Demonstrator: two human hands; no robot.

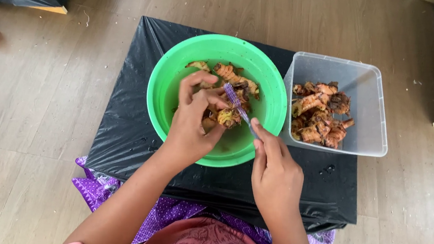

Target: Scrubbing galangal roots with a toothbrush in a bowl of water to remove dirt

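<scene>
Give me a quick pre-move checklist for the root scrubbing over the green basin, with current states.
1. Left hand has a grip on the root piece: ok.
2. Right hand holds the purple brush, its head on the root: ok.
3. Work sits over the green basin: ok.
4. Clear tub of roots beside the basin, apart from both hands: ok.
5. Black sheet under both containers, droplets near the tub: ok.
6. Water depth in the basin: cannot tell.
</scene>
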